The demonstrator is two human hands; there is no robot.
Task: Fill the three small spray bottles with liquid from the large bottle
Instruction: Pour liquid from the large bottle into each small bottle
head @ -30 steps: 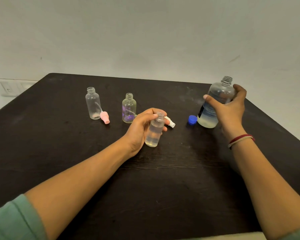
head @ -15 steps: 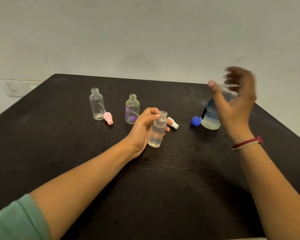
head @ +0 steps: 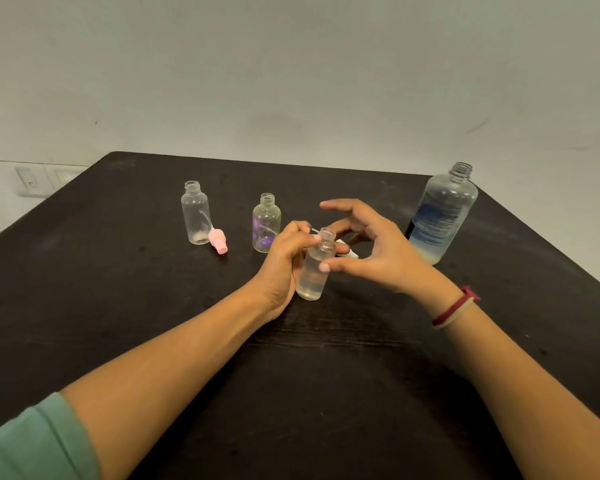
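My left hand (head: 284, 254) grips a small clear spray bottle (head: 315, 271) that stands uncapped on the black table (head: 118, 289) and holds pale liquid. My right hand (head: 371, 244) hovers just right of it, fingers spread, thumb near the bottle's side, holding nothing. A white spray cap (head: 347, 250) lies behind the bottle, mostly hidden by my fingers. Two more small bottles stand uncapped to the left: a clear bottle (head: 195, 213) with a pink spray cap (head: 218, 240) lying at its base, and a bottle with purple inside (head: 266, 223). The large bottle (head: 442, 213) stands open at the right.
The table's far edge meets a pale wall, with a wall socket (head: 32, 180) at the left. A red and cream band (head: 454, 308) circles my right wrist. The blue cap is hidden behind my right hand.
My right hand let go of the large bottle and swung left to the small bottle held in my left hand. The large bottle now stands alone.
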